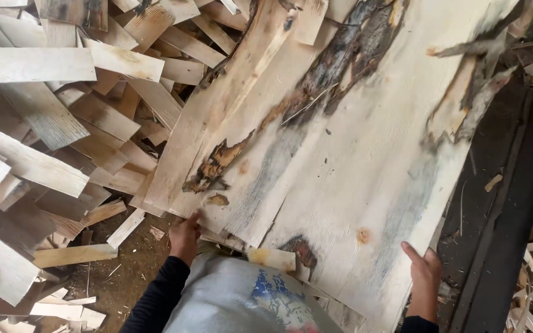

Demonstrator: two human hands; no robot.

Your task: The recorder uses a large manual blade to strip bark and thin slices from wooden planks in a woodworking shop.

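Veneer sheets, pale with dark bark streaks, each edge pinched by left grip, right grip

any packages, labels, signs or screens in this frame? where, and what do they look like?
None: no package, label, sign or screen shows.
Closest thing: printed graphic on the person's grey top, bottom centre, blue and red patches.
Elsewhere only pale wood sheets and offcuts.
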